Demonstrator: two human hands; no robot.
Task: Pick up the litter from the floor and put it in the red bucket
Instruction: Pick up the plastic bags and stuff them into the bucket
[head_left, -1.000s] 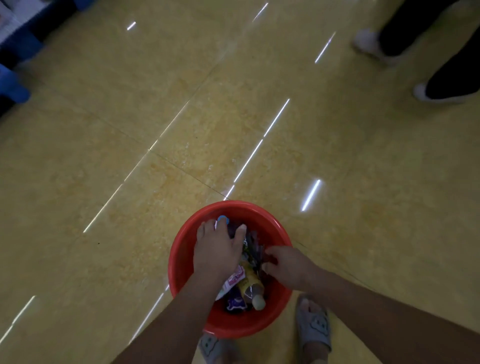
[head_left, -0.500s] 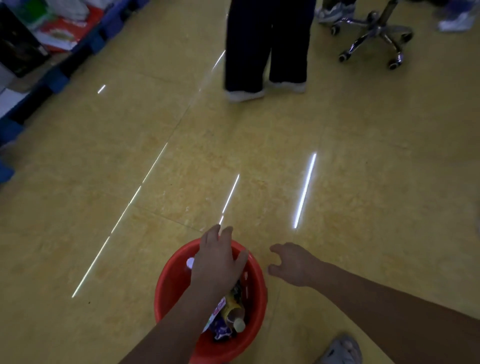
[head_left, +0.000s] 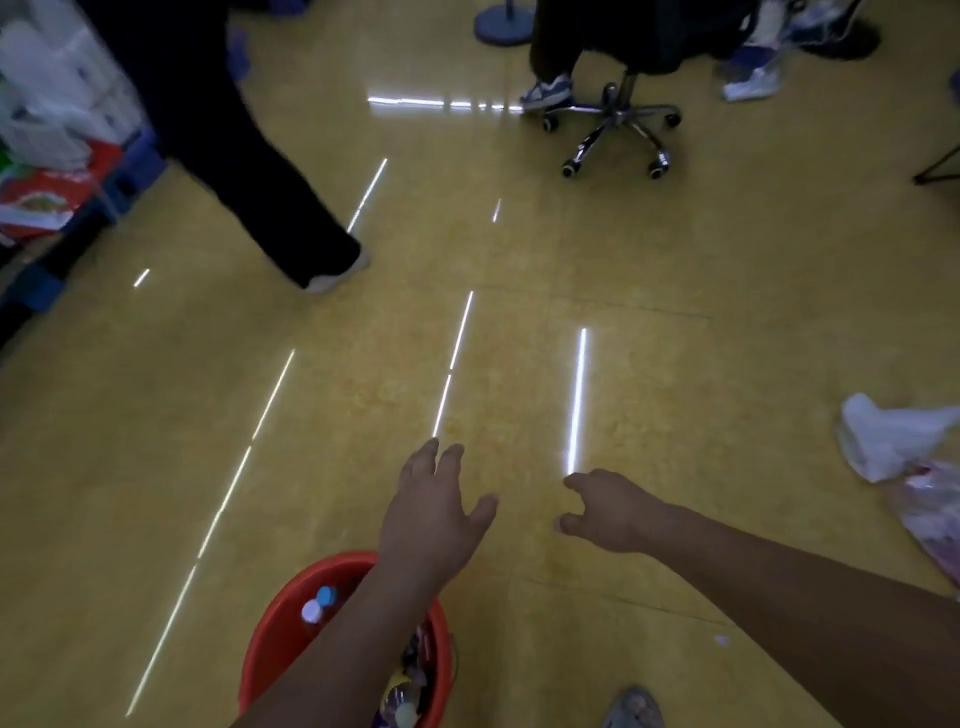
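The round red plastic bucket (head_left: 283, 623) sits on the glossy yellow tiled floor (head_left: 675, 389) beneath the left forearm, well behind both sets of fingers, and holds capped bottles (head_left: 318, 605) (one cap blue, one white) and shiny wrappers (head_left: 410, 675). The left hand (head_left: 431, 514) hangs flat, fingers spread and empty, while the right hand (head_left: 608, 512) beside it curls loosely around nothing. Crumpled white plastic bags (head_left: 883, 441), thin and wrinkled, lie well apart to the right.

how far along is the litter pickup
Done: the red bucket holds capped bottles and other litter. In hand: nothing; the left hand and right hand hover open and empty over the floor. Left: crumpled plastic bags on the floor at the right edge, and a small scrap by the right forearm.
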